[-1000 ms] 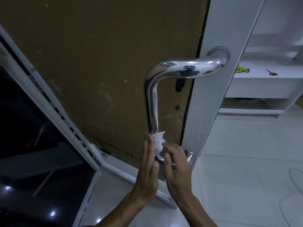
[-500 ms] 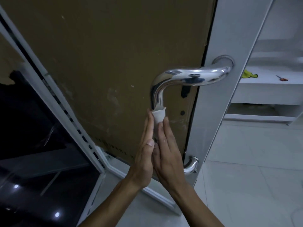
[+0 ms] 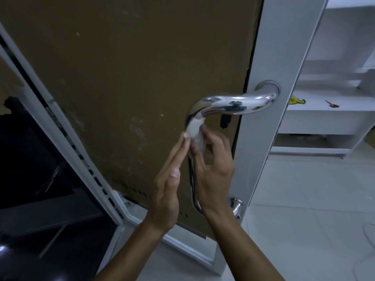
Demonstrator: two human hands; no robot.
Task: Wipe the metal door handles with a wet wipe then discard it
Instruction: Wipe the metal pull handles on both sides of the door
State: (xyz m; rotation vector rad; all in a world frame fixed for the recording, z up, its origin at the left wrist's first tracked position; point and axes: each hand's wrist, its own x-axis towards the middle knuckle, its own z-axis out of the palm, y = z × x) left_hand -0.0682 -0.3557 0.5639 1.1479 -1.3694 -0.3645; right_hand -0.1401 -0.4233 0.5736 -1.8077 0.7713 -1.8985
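Note:
A polished metal pull handle (image 3: 233, 103) curves out from the white door frame (image 3: 269, 57) and runs down to a lower mount (image 3: 235, 205). A crumpled white wet wipe (image 3: 193, 128) is wrapped around the handle just below its upper bend. My left hand (image 3: 168, 183) presses flat against the wipe from the left with straight fingers. My right hand (image 3: 213, 165) pinches the wipe from the right with thumb and fingertips. The handle's vertical bar is mostly hidden behind my hands.
The door panel (image 3: 132, 78) is covered in brown cardboard. A dark glass pane (image 3: 30, 179) lies to the left. To the right is a white shelf unit (image 3: 324, 118) with a yellow cloth (image 3: 296, 100) and a small red-handled tool (image 3: 332, 104), and white floor tiles (image 3: 304, 220).
Both hands slid the wipe up the handle's vertical bar from near the lower mount to just under the upper bend. The view has shifted left, so the handle appears further right.

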